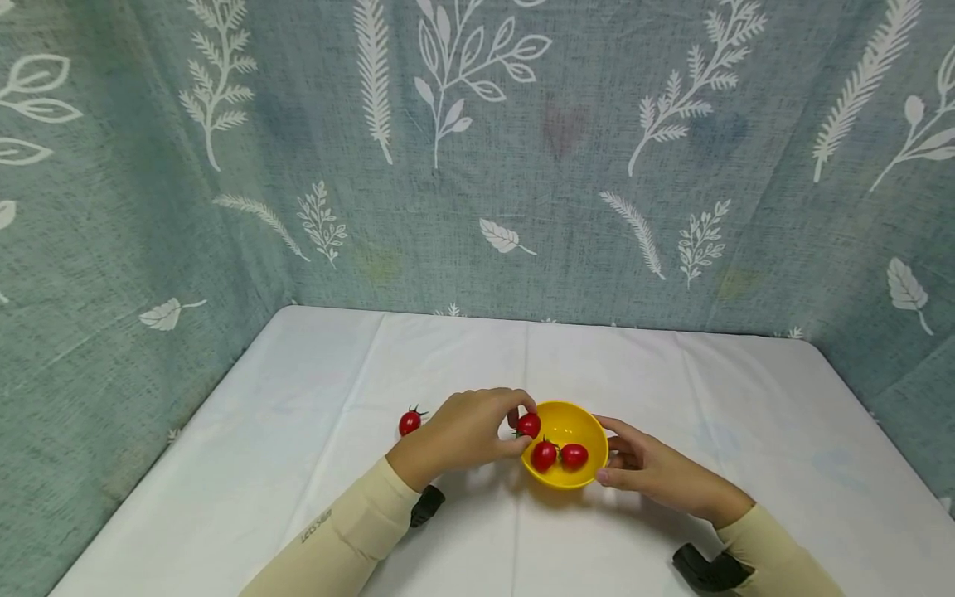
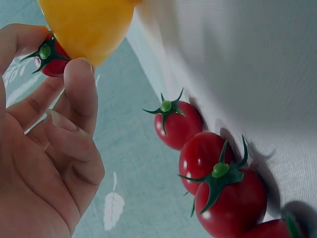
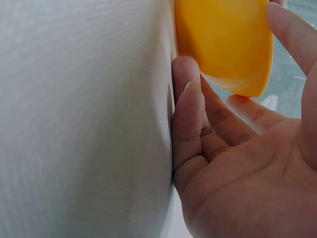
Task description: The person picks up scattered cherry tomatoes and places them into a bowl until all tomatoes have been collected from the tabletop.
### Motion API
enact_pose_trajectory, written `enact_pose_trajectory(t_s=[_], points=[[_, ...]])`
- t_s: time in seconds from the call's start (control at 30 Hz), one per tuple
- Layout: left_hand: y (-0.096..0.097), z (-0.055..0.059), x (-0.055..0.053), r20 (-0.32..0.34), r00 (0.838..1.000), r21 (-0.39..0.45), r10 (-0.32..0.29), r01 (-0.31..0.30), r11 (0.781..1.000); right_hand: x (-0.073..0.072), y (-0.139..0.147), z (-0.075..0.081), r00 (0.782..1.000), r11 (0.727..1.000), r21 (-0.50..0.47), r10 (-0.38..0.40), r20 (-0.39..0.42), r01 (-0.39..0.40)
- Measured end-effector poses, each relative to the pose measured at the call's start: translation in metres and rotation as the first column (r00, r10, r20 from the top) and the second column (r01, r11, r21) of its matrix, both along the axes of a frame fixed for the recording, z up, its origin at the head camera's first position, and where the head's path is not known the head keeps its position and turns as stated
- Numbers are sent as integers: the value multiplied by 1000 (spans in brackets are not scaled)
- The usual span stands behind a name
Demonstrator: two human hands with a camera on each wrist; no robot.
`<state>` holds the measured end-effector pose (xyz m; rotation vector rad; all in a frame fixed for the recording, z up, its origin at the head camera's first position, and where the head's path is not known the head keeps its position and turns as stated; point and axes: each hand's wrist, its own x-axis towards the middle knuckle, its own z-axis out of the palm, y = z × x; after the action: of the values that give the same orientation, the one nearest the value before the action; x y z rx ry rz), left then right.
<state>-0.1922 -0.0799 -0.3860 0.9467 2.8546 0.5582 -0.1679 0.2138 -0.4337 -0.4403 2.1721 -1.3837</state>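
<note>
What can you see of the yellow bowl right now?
The yellow bowl is round, smooth and glossy, plastic by its look. It stands mouth up on the white cloth. Two red tomatoes lie inside; the left hand pinches another tomato at its left rim, contact unclear. The right hand holds its right side.

Tomatoes [image 1: 544, 455]: at least 7 across views. 2 in the bowl, 1 in the left grip [image 1: 466, 429], 4 on the bench [image 1: 597, 356]; the 4th is cut off by the left wrist view's edge. Head view shows just 1 of those 4.
Bowl [image 1: 578, 421]: 1.
Grips: 2, the left plus the right grip [image 1: 664, 477].
Sleeves [image 1: 351, 526]: 2.
Bench: 1.
</note>
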Motion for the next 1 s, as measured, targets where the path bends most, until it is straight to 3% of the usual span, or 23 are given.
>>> enact_pose_trajectory(t_s=[0.67,1.0], points=[[10,-8,-9,10,1000,-18,3,-3,1000,1,0,-1,1000,1000,6,-4,4,4],[14,-9,-16,24,999,-46,-29,30,998,-1,0,0,1000,1000,-11,2,3,-2]])
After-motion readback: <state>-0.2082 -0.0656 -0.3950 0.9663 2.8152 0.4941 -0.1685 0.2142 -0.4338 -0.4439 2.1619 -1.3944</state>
